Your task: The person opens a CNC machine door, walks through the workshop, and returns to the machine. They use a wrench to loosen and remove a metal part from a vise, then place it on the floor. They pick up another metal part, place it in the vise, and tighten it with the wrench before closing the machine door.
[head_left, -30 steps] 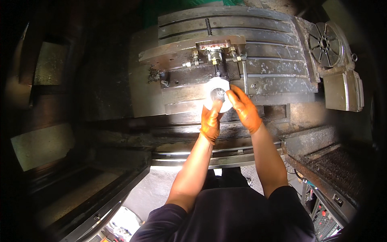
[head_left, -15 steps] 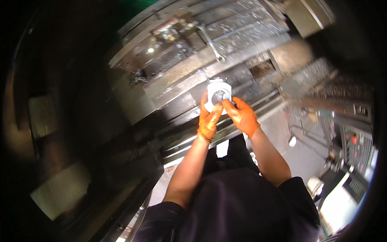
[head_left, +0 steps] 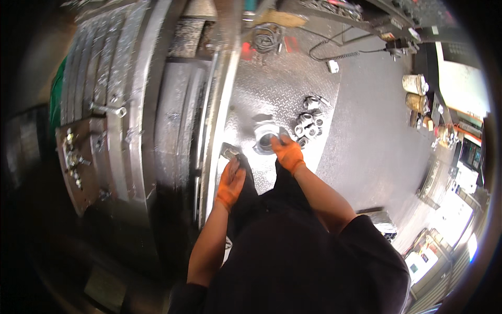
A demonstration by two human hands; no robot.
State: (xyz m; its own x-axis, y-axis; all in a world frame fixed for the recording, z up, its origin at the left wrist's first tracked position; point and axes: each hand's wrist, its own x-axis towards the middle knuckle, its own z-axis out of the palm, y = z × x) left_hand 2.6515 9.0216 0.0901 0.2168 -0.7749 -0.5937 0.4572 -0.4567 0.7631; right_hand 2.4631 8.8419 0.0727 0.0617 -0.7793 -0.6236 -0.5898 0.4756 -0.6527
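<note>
My right hand (head_left: 289, 154), in an orange glove, grips the edge of a bright metal part with a round hole (head_left: 260, 143). The part hangs over the patterned floor plate, its outline washed out by glare. My left hand (head_left: 230, 184), also gloved in orange, is apart from that part, beside the machine's edge. Its fingers look stretched out, with darkened tips. Just beyond them shows a small dark grey object (head_left: 229, 151); whether they touch it is unclear.
Several metal fittings (head_left: 308, 125) stand grouped on the floor plate (head_left: 251, 99). To the left runs a slotted machine table (head_left: 141, 104) with a wrench (head_left: 109, 109) on it. A coiled cable (head_left: 266, 39) lies at the far end; tins (head_left: 414, 84) stand at the right.
My view has swung right, from the machine table to the floor. My left hand has come off the metal part, which stays in my right hand and has moved away from the machine.
</note>
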